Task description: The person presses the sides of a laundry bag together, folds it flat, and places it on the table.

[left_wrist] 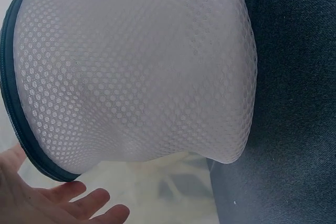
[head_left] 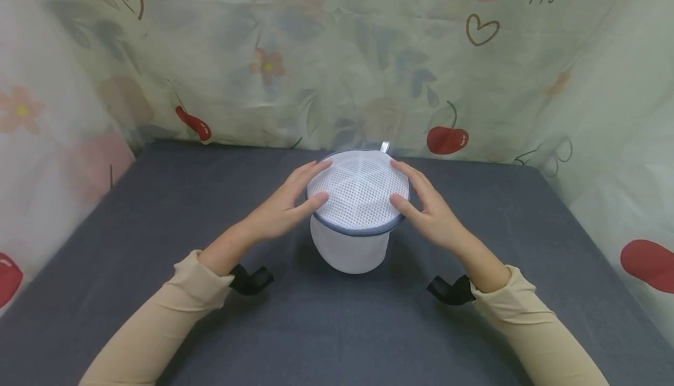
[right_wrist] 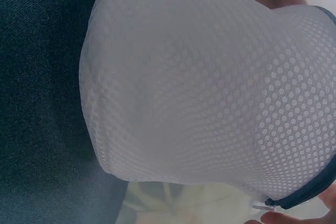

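Note:
A white mesh laundry bag (head_left: 358,190) with a round lid stands upright in the middle of the table. Blue zipper trim (head_left: 351,231) runs around its lid. My left hand (head_left: 281,204) grips the rim from the left, thumb and index finger on the lid's edge. From the right, my right hand (head_left: 434,213) holds the opposite side of the rim in the same way. Both wrist views show the mesh side wall (left_wrist: 142,72) rounding toward the table, and the other fingers sit beneath the trim. A zipper pull (right_wrist: 261,206) hangs near the right fingers.
A dark grey cloth (head_left: 337,327) covers the table. Behind and at both sides hang pale curtains (head_left: 337,52) printed with cherries, flowers and hearts. A small light tab (head_left: 385,147) sticks up at the bag's back edge. Black straps (head_left: 251,281) show at both wrists.

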Demonstrator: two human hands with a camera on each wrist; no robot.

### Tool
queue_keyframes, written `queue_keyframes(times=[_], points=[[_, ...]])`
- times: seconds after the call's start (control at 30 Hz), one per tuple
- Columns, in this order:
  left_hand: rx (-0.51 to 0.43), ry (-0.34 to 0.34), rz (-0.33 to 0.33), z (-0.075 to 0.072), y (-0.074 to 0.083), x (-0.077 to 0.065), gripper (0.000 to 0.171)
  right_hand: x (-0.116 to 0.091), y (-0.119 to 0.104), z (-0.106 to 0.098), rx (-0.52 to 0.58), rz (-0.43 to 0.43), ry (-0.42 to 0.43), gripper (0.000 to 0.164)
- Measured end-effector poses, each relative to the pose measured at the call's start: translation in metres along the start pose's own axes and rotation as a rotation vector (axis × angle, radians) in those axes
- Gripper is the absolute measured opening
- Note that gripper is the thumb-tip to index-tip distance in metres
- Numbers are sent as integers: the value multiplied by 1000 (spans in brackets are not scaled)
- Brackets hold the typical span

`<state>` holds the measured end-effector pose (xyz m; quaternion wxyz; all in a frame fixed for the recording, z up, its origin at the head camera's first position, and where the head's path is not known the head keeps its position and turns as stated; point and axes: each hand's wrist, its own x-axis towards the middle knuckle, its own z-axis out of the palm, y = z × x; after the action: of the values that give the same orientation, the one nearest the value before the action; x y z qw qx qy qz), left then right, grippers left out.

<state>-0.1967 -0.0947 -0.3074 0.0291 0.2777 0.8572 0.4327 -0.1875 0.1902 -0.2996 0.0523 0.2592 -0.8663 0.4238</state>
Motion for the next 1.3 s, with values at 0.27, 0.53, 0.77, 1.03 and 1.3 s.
queue_keyframes(times=[0.27,0.53,0.77,1.03,1.3], points=[[1,-10,0,0,1,0,60,2,3,3,-18,-12,-1,59],[10,-12,9,0,-1,0,60,2,3,4,-18,-18,-5,61],[33,-16,17,0,-2,-1,62,2,4,5,-24,-11,-10,61],[48,-29,6,1,-2,-2,62,1,5,5,-42,-5,-23,62],[54,-36,4,1,-2,-2,63,0,6,6,-44,1,-33,63]])
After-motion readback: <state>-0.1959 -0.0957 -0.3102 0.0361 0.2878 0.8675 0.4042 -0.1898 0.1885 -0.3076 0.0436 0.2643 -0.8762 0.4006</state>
